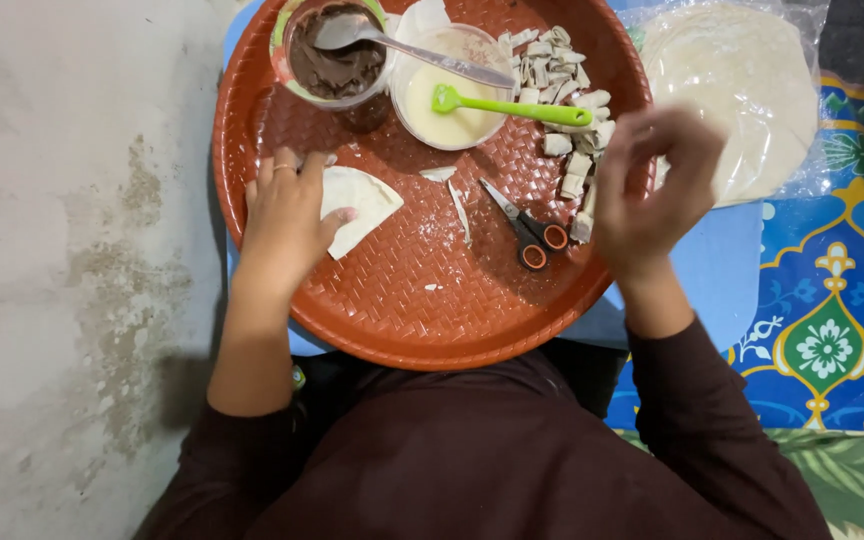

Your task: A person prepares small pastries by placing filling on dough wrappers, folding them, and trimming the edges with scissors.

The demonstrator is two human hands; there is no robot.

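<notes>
Grey mottled floor on one side, a patterned blue mat (832, 300) on the other, and between them a round red woven tray (402, 310) sits before the person. Left hand (287, 215) presses flat, fingers spread, on a folded white dough sheet (362, 205) near the tray's left rim, gripping nothing. Right hand (652, 185) hovers blurred over the filled rolls (567, 100), fingers curled and empty, beside the clear bag of wrappers (742, 90), with scissors (527, 228) just left.
</notes>
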